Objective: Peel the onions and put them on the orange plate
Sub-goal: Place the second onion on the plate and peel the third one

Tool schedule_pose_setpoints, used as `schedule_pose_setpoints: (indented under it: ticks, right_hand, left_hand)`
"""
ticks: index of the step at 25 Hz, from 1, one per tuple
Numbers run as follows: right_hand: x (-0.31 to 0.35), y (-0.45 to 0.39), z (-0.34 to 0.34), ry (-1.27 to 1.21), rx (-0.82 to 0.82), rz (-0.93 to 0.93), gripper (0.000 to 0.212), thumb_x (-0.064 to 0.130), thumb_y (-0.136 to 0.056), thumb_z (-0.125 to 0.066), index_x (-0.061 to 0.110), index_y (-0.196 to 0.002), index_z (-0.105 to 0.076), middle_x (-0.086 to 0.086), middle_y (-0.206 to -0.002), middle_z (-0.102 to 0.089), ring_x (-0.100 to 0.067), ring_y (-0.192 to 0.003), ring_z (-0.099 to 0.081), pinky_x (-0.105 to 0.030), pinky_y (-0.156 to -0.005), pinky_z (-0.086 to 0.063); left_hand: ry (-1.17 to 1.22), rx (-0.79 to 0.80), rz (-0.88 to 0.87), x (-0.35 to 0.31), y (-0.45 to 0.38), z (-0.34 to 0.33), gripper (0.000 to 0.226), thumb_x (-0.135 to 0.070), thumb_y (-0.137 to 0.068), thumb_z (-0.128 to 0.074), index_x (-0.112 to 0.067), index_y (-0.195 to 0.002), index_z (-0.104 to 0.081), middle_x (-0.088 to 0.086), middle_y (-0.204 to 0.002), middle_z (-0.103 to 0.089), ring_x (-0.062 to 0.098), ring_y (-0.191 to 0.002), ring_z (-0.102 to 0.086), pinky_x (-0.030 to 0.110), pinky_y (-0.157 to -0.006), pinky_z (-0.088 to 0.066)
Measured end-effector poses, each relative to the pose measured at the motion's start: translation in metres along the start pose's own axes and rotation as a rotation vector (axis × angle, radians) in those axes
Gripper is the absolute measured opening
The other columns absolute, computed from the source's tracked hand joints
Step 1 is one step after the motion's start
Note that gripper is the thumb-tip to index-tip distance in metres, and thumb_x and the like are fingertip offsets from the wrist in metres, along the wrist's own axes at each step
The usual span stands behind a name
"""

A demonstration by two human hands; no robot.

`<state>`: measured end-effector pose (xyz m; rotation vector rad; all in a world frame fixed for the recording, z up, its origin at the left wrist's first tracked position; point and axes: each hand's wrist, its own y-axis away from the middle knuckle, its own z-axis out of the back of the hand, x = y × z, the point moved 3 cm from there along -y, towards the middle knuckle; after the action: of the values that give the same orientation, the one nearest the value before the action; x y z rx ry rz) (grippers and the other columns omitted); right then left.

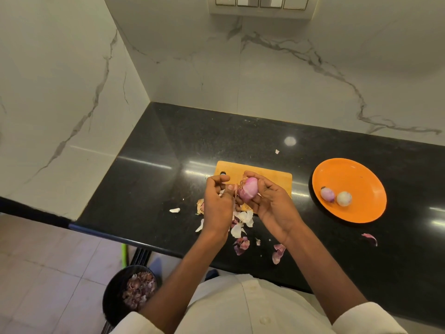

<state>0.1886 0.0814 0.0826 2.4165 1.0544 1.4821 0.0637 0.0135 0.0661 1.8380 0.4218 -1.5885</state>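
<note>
My right hand grips a pink, partly peeled onion above the near edge of the wooden cutting board. My left hand pinches a strip of skin that hangs off the onion's left end. The orange plate lies to the right on the black counter. Two peeled onions rest on it, a purple one and a pale one.
Loose peels are scattered on the black counter below my hands, and one more peel lies near the plate. On the floor by the counter's edge stands a dark bin with onion skins in it. Marble walls close the corner.
</note>
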Motion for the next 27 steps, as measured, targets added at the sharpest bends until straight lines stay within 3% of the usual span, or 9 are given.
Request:
schedule_pose_setpoints:
  ticks: [3, 6, 9, 11, 15, 20, 22, 27]
  right_hand:
    - [-0.001, -0.001, 0.006, -0.034, -0.05, -0.041, 0.035, 0.019, -0.112, -0.042, 0.005, -0.137, -0.064, -0.018, -0.131, -0.071, -0.029, -0.102, -0.074, -0.045, -0.098, -0.058]
    - [-0.006, -0.002, 0.006, -0.015, -0.073, -0.081, 0.034, 0.02, -0.113, -0.043, 0.006, -0.135, -0.065, -0.018, -0.129, -0.072, -0.03, -0.097, -0.076, -0.045, -0.092, -0.061]
    - [-0.009, -0.002, 0.007, 0.01, -0.109, -0.074, 0.032, 0.022, -0.111, -0.047, 0.005, -0.129, -0.069, -0.019, -0.125, -0.073, -0.03, -0.1, -0.076, -0.041, -0.091, -0.061]
    - [-0.009, -0.002, 0.007, 0.026, -0.133, -0.064, 0.031, 0.023, -0.11, -0.049, 0.008, -0.125, -0.072, -0.016, -0.121, -0.075, -0.027, -0.102, -0.075, -0.043, -0.096, -0.06]
    - [-0.008, 0.003, 0.003, 0.006, -0.138, -0.068, 0.029, 0.027, -0.109, -0.052, 0.009, -0.116, -0.074, -0.015, -0.117, -0.076, -0.025, -0.103, -0.073, -0.043, -0.096, -0.061]
    - [-0.007, 0.008, -0.002, 0.025, -0.127, -0.086, 0.032, 0.033, -0.107, -0.057, 0.006, -0.114, -0.073, -0.012, -0.103, -0.079, -0.023, -0.097, -0.073, -0.04, -0.092, -0.062]
    - [-0.007, 0.01, -0.006, 0.018, -0.115, -0.083, 0.03, 0.033, -0.107, -0.057, 0.008, -0.112, -0.074, -0.011, -0.102, -0.08, -0.024, -0.097, -0.073, -0.043, -0.097, -0.059]
    - [-0.004, 0.009, -0.008, 0.006, -0.106, -0.077, 0.036, 0.035, -0.106, -0.058, 0.004, -0.115, -0.073, -0.012, -0.104, -0.08, -0.02, -0.092, -0.076, -0.036, -0.085, -0.064]
  left_hand:
    - [-0.025, 0.011, 0.006, 0.003, 0.001, 0.003, 0.017, -0.011, -0.111, -0.052, -0.014, -0.114, -0.069, 0.012, -0.104, -0.074, 0.023, -0.089, -0.071, 0.04, -0.079, -0.064]
    - [-0.164, 0.046, -0.017, 0.009, 0.0, 0.006, 0.019, -0.02, -0.111, -0.055, -0.016, -0.103, -0.072, 0.01, -0.096, -0.076, 0.028, -0.093, -0.075, 0.054, -0.091, -0.062]
    - [-0.325, 0.057, -0.09, 0.009, -0.001, 0.008, 0.011, -0.03, -0.108, -0.061, -0.032, -0.103, -0.07, -0.005, -0.105, -0.074, 0.013, -0.104, -0.071, 0.046, -0.098, -0.058]
    - [-0.314, 0.133, -0.127, 0.005, -0.002, 0.004, 0.013, -0.038, -0.105, -0.065, -0.038, -0.118, -0.067, -0.01, -0.123, -0.07, 0.005, -0.118, -0.065, 0.035, -0.104, -0.054]
    - [-0.39, 0.31, -0.315, 0.006, -0.003, -0.003, 0.03, -0.032, -0.105, -0.067, -0.029, -0.134, -0.064, -0.011, -0.127, -0.069, 0.006, -0.118, -0.067, 0.031, -0.098, -0.058]
    - [-0.563, 0.308, -0.567, 0.004, -0.008, 0.001, 0.016, -0.019, -0.113, -0.047, -0.012, -0.118, -0.061, 0.0, -0.106, -0.062, 0.019, -0.093, -0.062, 0.044, -0.076, -0.055]
    - [-0.569, 0.328, -0.58, 0.001, -0.011, 0.006, 0.02, -0.023, -0.114, -0.044, -0.012, -0.12, -0.06, 0.0, -0.107, -0.062, 0.016, -0.093, -0.063, 0.041, -0.078, -0.055]
    - [-0.574, 0.38, -0.555, 0.0, -0.005, 0.005, 0.03, -0.034, -0.112, -0.05, -0.013, -0.132, -0.055, -0.002, -0.121, -0.062, 0.01, -0.107, -0.064, 0.022, -0.089, -0.054]
